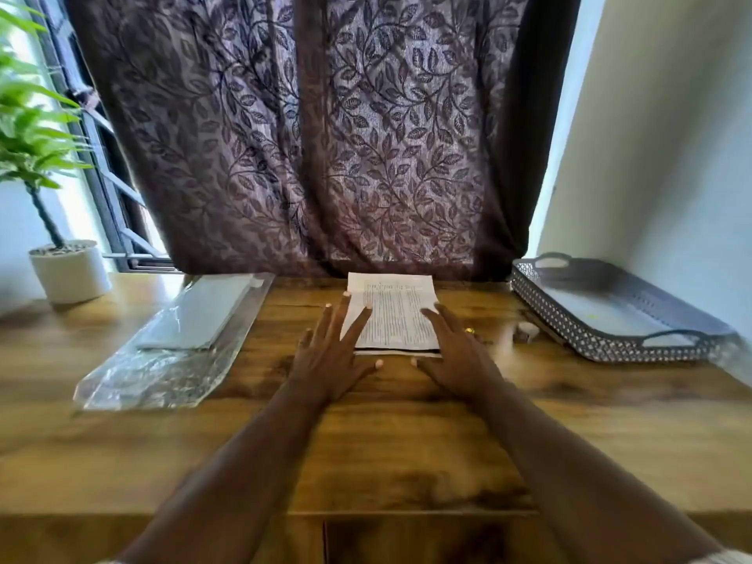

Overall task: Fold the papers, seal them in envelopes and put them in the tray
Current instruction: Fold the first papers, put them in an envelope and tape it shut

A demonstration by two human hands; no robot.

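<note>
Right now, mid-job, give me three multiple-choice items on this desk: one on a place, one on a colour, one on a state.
1. Where does the grey perforated metal tray stand relative to the stack of printed white papers?
A) left of it
B) right of it
C) on top of it

2. What colour is the round pot of the green leafy plant?
A) red
B) black
C) white

3. How are the left hand and right hand?
A) open, fingers straight, holding nothing
B) curled round a pen
C) clenched into fists

Answers:
1 B: the tray sits at the right edge of the wooden table, while the papers lie mid-table.
2 C: the pot at far left is white.
3 A: all fingers are spread straight by the papers.
</note>
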